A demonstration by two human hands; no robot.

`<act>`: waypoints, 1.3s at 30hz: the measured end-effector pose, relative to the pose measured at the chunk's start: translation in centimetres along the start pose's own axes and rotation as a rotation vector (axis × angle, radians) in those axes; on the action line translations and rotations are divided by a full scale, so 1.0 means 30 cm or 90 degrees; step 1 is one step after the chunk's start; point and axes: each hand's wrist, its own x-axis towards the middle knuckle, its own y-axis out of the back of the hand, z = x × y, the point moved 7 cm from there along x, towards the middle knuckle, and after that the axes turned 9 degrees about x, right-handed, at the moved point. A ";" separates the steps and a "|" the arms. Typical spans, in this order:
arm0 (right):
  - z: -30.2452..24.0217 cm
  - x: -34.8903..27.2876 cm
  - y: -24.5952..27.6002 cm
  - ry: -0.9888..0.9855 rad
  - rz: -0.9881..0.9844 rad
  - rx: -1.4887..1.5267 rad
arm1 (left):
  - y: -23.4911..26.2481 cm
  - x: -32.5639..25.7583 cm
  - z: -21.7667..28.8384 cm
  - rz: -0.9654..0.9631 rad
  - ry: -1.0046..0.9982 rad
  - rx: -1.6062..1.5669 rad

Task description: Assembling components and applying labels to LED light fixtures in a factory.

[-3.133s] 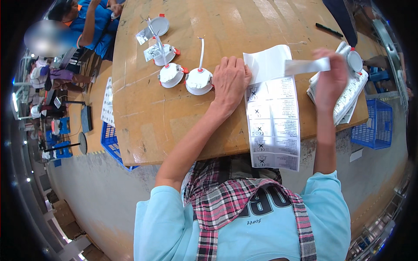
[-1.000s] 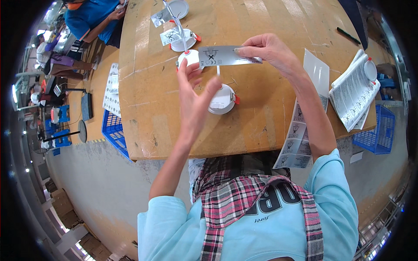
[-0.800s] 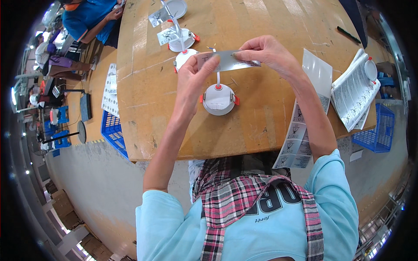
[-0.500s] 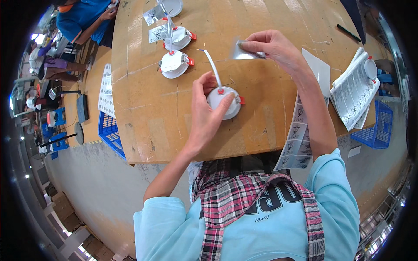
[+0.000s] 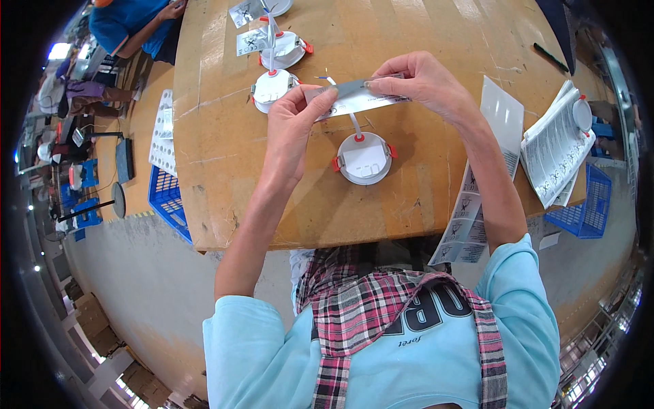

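A silver label strip (image 5: pixel 362 103) is stretched between my two hands above the table. My left hand (image 5: pixel 287 129) pinches its left end between thumb and fingers, while my right hand (image 5: pixel 424 85) grips the other end. Just below the strip lies a round white downlight (image 5: pixel 368 170) with red-tipped spring clips, back side up. Its white cable (image 5: pixel 355 127) rises behind the strip, and the bare wire ends show above it. Beyond my left hand, another downlight (image 5: pixel 271 88) lies on the table, partly hidden by the fingers. Behind it, a third downlight (image 5: pixel 285 52) sits beside a silver label (image 5: pixel 253 42).
Printed label sheets (image 5: pixel 460 228) hang over the table's front edge beneath my right arm. To the right are stacked papers (image 5: pixel 553 153) with a small round white part (image 5: pixel 580 116), a black pen (image 5: pixel 549 57) and a blue basket (image 5: pixel 591 204). Another blue basket (image 5: pixel 165 198) and a person (image 5: pixel 129 31) are at left.
My left hand has let go of the downlight and moved up to take the label's left end. The label is now stretched out between both hands. The downlight has turned.
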 end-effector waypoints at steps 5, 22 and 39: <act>-0.017 0.015 -0.011 0.067 0.055 0.016 | 0.037 0.006 -0.029 0.040 0.012 -0.040; 0.020 0.042 -0.053 0.044 0.064 0.017 | 0.046 0.025 -0.063 -0.043 0.085 -0.111; 0.020 0.034 -0.025 0.049 0.072 0.074 | 0.009 0.034 -0.054 -0.058 0.084 -0.164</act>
